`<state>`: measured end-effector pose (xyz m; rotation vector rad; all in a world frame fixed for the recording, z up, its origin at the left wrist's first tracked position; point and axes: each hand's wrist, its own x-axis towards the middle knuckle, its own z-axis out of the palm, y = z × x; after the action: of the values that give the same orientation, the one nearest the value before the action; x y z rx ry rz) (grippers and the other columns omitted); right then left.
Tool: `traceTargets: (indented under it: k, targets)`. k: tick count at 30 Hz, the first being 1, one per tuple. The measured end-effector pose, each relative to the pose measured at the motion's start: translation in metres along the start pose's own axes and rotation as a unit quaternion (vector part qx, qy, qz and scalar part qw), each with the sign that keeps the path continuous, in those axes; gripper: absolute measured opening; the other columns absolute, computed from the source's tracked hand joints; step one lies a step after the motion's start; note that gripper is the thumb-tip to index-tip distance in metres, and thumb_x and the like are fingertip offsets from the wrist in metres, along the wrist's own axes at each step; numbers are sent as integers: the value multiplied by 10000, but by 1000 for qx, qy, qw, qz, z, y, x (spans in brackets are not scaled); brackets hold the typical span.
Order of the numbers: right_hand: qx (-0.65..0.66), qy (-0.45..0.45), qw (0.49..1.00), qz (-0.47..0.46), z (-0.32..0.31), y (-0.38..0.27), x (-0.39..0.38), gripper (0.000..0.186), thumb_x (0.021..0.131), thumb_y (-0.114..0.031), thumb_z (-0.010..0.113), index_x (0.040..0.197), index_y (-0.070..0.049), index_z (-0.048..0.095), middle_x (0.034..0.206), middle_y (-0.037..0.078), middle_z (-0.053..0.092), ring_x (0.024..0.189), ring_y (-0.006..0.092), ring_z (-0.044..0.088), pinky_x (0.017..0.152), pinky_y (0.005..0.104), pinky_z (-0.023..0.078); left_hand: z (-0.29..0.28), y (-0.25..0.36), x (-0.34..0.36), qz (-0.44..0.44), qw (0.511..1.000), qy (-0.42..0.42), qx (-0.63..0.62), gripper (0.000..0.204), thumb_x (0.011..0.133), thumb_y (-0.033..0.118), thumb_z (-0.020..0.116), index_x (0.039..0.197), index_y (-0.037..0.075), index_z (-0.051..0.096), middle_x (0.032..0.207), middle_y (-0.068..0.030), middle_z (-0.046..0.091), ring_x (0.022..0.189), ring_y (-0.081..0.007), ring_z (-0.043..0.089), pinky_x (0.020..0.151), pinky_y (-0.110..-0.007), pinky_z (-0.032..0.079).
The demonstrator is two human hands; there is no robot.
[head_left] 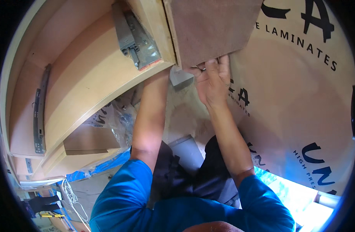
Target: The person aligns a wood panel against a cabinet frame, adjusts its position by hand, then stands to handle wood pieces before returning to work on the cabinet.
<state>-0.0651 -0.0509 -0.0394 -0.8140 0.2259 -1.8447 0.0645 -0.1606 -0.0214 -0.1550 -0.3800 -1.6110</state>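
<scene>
A brown panel (pixel 216 31) stood near one o'clock, beside a pale wooden cabinet (pixel 77 77) at ten. The right hand (pixel 214 83) met the panel's lower edge, fingers bent; whether its grip was clamped could not be told. The left forearm (pixel 149 112) reached up toward twelve o'clock; the left hand, and so its grip, was hidden past the cabinet's edge. Working well probably meant steadying the panel evenly, going by feel and keeping fingertips clear of pinching edges. Around them, a grey drawer runner (pixel 125 33) sat at eleven, printed brown sheeting (pixel 297 104) spread from two to four, clear plastic (pixel 125 120) lay at nine, and white cables (pixel 71 197) hung at eight.
</scene>
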Motion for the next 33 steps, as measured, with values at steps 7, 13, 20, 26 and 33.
traceTargets:
  k: [7, 13, 20, 26, 33]
  targets:
    - [7, -13, 1000, -5, -13, -1, -1, 516, 1021, -135, 578, 1466, -84, 322, 1343, 128, 564, 1124, 259, 646, 793, 427, 647, 8, -11, -6, -15, 1000, 20, 0, 615, 996, 563, 429, 1396, 106, 527, 1399, -108, 584, 1272, -270, 568, 1070, -423, 467]
    - [1, -6, 1000, -18, -1, -10, 1, 489, 1033, -144, 553, 1474, -74, 352, 1275, 95, 593, 1053, 200, 652, 814, 404, 637, 7, -24, -8, -25, 999, 29, -10, 619, 988, 569, 443, 1394, 109, 527, 1402, -106, 580, 1277, -272, 561, 1077, -426, 458]
    - [-57, 17, 998, -14, -3, -10, 4, 418, 1038, -149, 563, 1401, -55, 378, 1369, 122, 550, 1158, 268, 630, 862, 453, 581, 4, -25, -8, -25, 999, 31, -9, 625, 979, 576, 460, 1392, 113, 527, 1407, -104, 576, 1283, -274, 553, 1084, -430, 449]
    - [-24, -28, 999, -38, -6, -5, 8, 383, 1059, -75, 479, 1432, -49, 396, 1409, 112, 537, 1252, 252, 589, 988, 445, 564, 0, -22, -10, -16, 999, 31, -12, 630, 971, 582, 474, 1390, 115, 528, 1411, -102, 572, 1288, -276, 547, 1091, -433, 441]
    - [33, -14, 999, -3, -2, -2, 5, 372, 1054, -64, 482, 1421, -44, 422, 1391, 126, 562, 1212, 263, 616, 965, 428, 575, -1, -21, -12, -11, 999, 35, -11, 636, 962, 589, 491, 1388, 119, 528, 1415, -100, 568, 1294, -278, 539, 1098, -436, 431]
